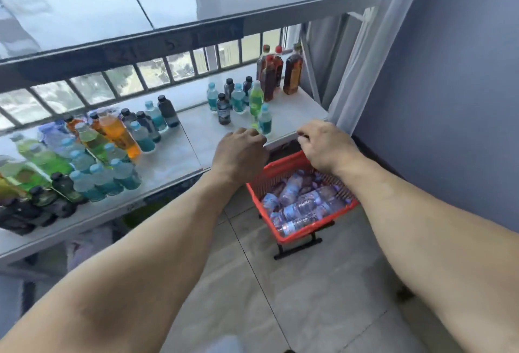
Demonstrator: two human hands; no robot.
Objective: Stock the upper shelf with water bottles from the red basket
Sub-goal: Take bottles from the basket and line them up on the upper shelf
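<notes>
1. The left hand [240,150] has its fingers curled loosely under, knuckles up; whether they hold anything cannot be told, since the fingertips are hidden behind the hand.
2. The right hand [323,146] also has its fingers bent down and inward; nothing can be seen between them, and a grasp cannot be told.
3. Both hands hover at the front edge of the lower shelf [196,142], above the far rim of the red basket [280,168], left hand just beside a small blue-labelled bottle [264,120].
4. The basket stands on the tiled floor [323,296] below the hands, against the shelf's right end, on a black stand.
5. The water bottles [303,206] lie on their sides, heaped inside the basket.
6. The lower shelf carries many upright drinks: green, orange, blue and dark ones at left, dark brown bottles [280,71] at the back right.
7. The upper shelf [196,7] is a bare glossy surface above.
</notes>
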